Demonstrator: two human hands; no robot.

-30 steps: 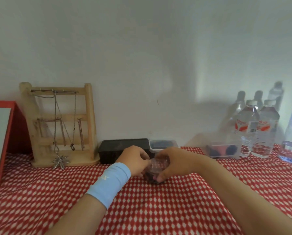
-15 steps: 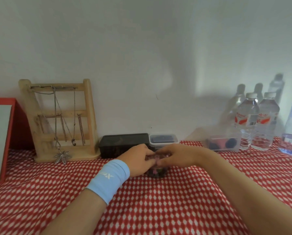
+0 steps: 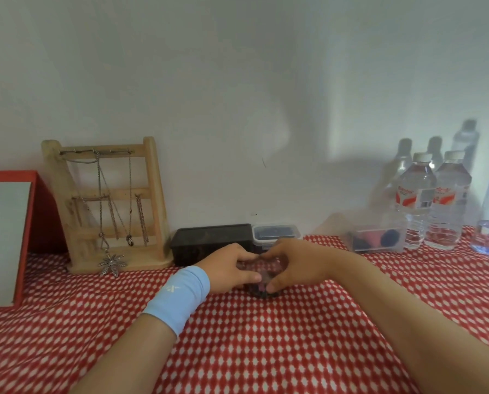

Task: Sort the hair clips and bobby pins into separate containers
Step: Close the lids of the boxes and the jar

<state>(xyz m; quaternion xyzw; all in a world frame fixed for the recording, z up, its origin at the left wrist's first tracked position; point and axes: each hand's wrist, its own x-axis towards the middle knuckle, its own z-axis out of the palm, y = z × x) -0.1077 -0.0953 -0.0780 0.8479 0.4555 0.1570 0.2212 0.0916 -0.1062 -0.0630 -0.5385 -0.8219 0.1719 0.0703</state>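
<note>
On the checked cloth (image 3: 266, 342), left hand (image 3: 229, 265) and right hand (image 3: 297, 263) grip the clear container (image 3: 263, 269) set between them.

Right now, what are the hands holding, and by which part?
One small clear container with dark contents: the left hand grips its left side, the right hand its right side.

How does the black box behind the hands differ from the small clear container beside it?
The black box is opaque, while the clear container is see-through and shows dark contents. The black box is clearly wider than the clear container. The clear container has a fitted lid; the black box's top is unclear. Both are rectangular and stand side by side at the wall.
</note>
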